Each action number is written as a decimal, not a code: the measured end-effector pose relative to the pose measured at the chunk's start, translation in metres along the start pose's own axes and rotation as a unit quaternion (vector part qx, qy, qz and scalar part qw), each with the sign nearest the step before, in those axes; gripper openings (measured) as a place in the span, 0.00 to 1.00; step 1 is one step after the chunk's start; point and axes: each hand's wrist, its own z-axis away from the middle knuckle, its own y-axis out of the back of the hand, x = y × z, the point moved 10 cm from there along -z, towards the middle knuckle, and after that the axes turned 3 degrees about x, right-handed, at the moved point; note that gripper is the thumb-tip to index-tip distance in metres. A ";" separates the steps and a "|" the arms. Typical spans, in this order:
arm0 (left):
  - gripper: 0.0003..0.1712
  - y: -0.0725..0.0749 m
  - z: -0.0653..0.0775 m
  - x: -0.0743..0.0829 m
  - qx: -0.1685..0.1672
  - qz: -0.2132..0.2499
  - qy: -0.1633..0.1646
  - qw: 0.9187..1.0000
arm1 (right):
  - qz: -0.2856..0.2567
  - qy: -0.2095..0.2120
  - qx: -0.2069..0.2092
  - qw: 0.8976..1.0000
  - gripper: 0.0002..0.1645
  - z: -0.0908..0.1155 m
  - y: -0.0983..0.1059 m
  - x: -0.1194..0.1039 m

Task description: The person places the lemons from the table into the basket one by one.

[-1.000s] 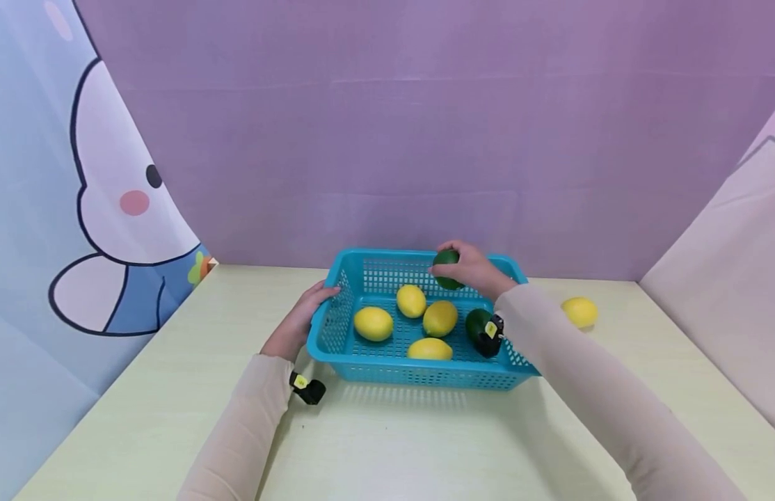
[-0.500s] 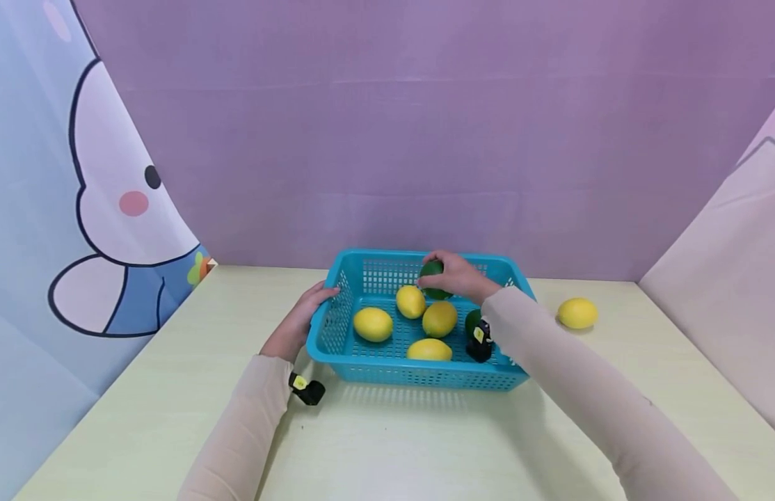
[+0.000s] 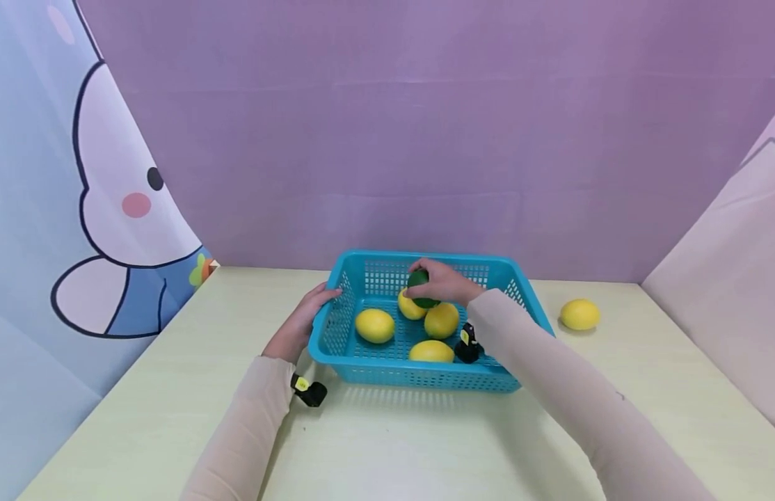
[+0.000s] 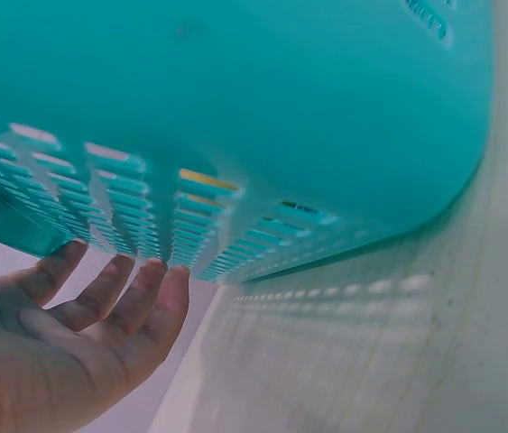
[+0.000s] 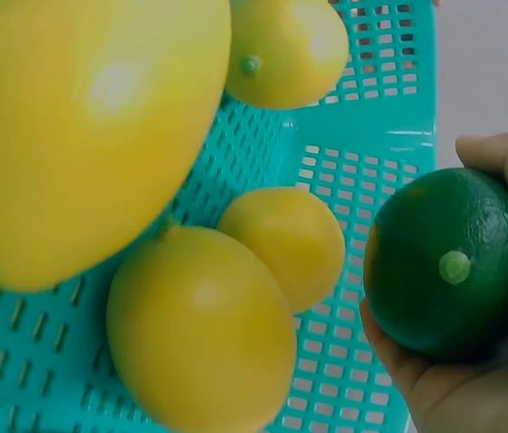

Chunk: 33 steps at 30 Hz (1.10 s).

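Note:
A blue-green plastic basket (image 3: pixel 419 376) with lattice walls stands on the table, several yellow lemons (image 3: pixel 374 325) lying inside. My left hand (image 3: pixel 302 316) holds its left rim; in the left wrist view the fingertips (image 4: pixel 177 280) touch the outer wall, and the thumb is hidden. My right hand (image 3: pixel 446 282) grips a dark green lime (image 3: pixel 420 287) above the basket's back half, partly covering one lemon. In the right wrist view, the lime (image 5: pixel 457 262) shows a pale green stem nub, with thumb and fingers around it. My right wrist and sleeve hide the basket's right part.
One more lemon (image 3: pixel 579 314) lies on the pale table (image 3: pixel 387 452) to the right of the basket. A purple cloth (image 3: pixel 425 139) hangs behind the table, and a printed cartoon cloth (image 3: pixel 127 229) hangs at the left.
My right hand has moved left and slightly down with the lime, from the back right of the basket to above the lemons. The second dark green fruit is now hidden. My left hand stays put.

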 end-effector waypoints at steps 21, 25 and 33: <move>0.33 -0.004 -0.001 0.003 -0.005 0.013 0.002 1.000 | 0.074 0.088 -0.141 0.983 0.31 -0.005 -0.042 -0.012; 0.33 -0.002 0.000 0.002 -0.002 0.013 0.004 1.000 | 0.098 0.098 -0.152 0.979 0.30 -0.004 -0.047 -0.016; 0.34 0.002 -0.001 -0.001 0.009 0.010 0.011 1.000 | 0.125 0.097 -0.173 0.972 0.30 -0.004 -0.059 -0.016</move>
